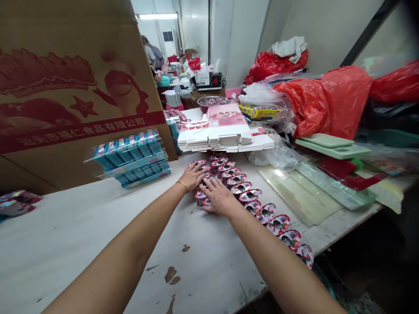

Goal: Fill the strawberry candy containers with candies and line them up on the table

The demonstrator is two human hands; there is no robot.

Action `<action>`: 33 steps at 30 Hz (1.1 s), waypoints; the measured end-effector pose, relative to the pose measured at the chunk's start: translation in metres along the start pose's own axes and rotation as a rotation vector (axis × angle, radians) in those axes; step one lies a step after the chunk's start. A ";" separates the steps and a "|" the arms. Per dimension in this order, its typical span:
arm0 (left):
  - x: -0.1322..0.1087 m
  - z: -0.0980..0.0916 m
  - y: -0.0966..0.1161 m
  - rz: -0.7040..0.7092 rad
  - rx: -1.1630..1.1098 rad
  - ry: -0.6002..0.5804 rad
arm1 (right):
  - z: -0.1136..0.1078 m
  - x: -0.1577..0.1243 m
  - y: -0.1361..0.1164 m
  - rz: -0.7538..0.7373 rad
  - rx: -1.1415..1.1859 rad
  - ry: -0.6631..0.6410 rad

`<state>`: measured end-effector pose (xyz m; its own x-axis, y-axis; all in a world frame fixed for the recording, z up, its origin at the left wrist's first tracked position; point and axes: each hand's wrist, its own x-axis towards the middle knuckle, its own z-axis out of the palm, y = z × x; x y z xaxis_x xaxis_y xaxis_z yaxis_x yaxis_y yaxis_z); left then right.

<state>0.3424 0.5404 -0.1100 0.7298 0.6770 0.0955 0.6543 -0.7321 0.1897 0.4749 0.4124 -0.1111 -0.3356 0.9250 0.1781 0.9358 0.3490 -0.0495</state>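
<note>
A long row of small oval packs with pink and red printed tops (pixel 241 188) runs across the white table toward its near right edge. Left of that row stands a shorter group of the same packs (pixel 200 199), partly covered by my hands. My left hand (pixel 194 175) lies over the far part of this group, fingers stretched out. Just nearer, my right hand (pixel 216 196) rests on the group with its fingers spread. Both hands touch the packs from above; neither is wrapped round one.
Flat white and pink cartons (pixel 225 131) are stacked behind the packs. Blue packs in clear trays (pixel 131 159) stand left, before a big brown box (pixel 78 96). A pale green scale (pixel 334 146), plastic sheets (pixel 301 192) and red bags (pixel 340 102) lie right.
</note>
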 end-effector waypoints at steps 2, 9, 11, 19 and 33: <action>0.007 0.000 -0.001 -0.028 -0.012 -0.015 | 0.001 0.007 0.009 -0.016 -0.008 -0.021; 0.018 0.001 0.001 -0.112 -0.130 -0.002 | -0.014 0.016 0.012 -0.042 -0.006 -0.027; 0.011 0.001 -0.001 -0.190 -0.270 0.061 | -0.034 -0.008 0.011 0.022 0.048 0.047; -0.105 0.013 0.049 -0.572 -0.950 0.320 | -0.047 -0.228 0.009 1.127 0.459 1.014; -0.210 0.020 0.142 -0.448 -1.046 0.030 | -0.001 -0.196 -0.010 1.325 0.626 1.014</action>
<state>0.2860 0.2921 -0.1224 0.4578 0.8735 -0.1659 0.3588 -0.0108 0.9334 0.5316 0.2280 -0.1447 0.9529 0.2459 0.1774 0.2406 -0.2570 -0.9360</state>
